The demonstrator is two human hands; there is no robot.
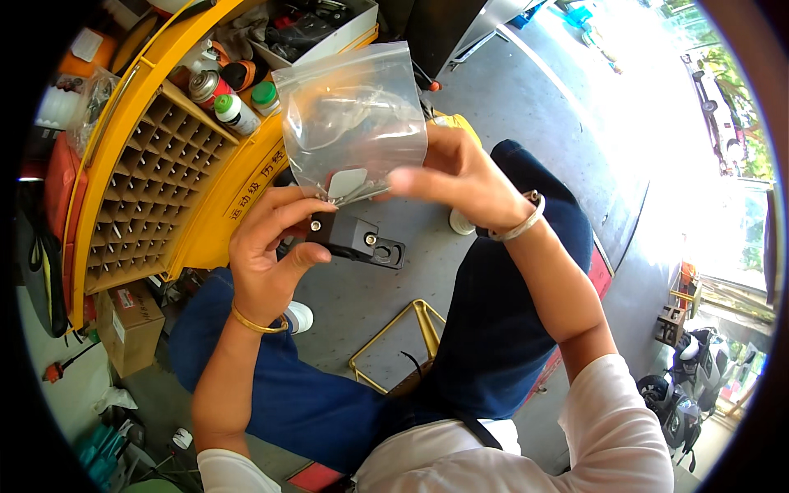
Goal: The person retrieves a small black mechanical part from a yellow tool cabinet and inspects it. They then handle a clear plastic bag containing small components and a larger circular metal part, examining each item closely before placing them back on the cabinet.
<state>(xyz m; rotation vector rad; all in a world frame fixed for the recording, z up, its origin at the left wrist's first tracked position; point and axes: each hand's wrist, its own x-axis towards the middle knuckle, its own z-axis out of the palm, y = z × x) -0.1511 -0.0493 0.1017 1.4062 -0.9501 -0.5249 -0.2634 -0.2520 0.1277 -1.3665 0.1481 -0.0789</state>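
Note:
My left hand [267, 251] is closed round a black metal block [349, 234] with silver socket screws and a slotted plate at its right end. Its fingertips also reach the lower corner of a clear zip bag [353, 107], where several long thin metal screws [362, 193] and a pale rounded piece [347, 182] lie. From the right, my right hand [464, 177] grips the bag's lower right side. Its fingers pass behind the plastic, and the thumb in front is smeared by motion. The bag stands upright above the block.
To the left stands a yellow cabinet [222, 201] with a cardboard divider grid [156, 181] and spray cans [234, 113]. A grey parts box [341, 37] sits on top. Between my legs is a yellow metal frame [423, 316]. A cardboard carton [130, 327] rests by the cabinet.

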